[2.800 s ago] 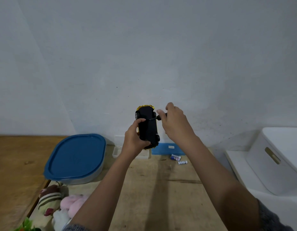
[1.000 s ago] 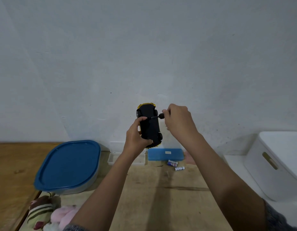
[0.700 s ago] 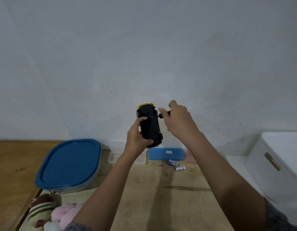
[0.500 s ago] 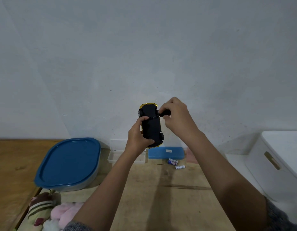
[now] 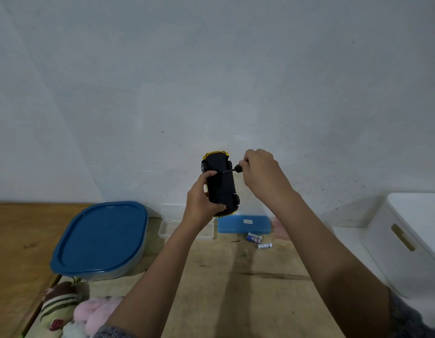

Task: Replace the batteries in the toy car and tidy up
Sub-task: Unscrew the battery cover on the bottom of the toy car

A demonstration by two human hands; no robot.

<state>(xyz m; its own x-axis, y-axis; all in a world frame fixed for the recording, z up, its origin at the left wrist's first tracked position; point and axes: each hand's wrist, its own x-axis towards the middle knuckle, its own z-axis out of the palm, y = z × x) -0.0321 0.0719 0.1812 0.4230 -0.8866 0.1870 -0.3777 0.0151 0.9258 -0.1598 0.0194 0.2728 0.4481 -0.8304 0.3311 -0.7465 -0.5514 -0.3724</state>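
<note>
Head | left hand (image 5: 202, 198) grips toy car (image 5: 221, 184) | flat black underside | screwdriver (image 5: 232, 170) touching

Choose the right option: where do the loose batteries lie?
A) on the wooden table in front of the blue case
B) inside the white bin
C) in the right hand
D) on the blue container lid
A: the batteries lie on the wooden table just before the blue case; the right hand grips a screwdriver, the left hand the toy car.

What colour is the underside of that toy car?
Black, on the toy car; head view.
</note>
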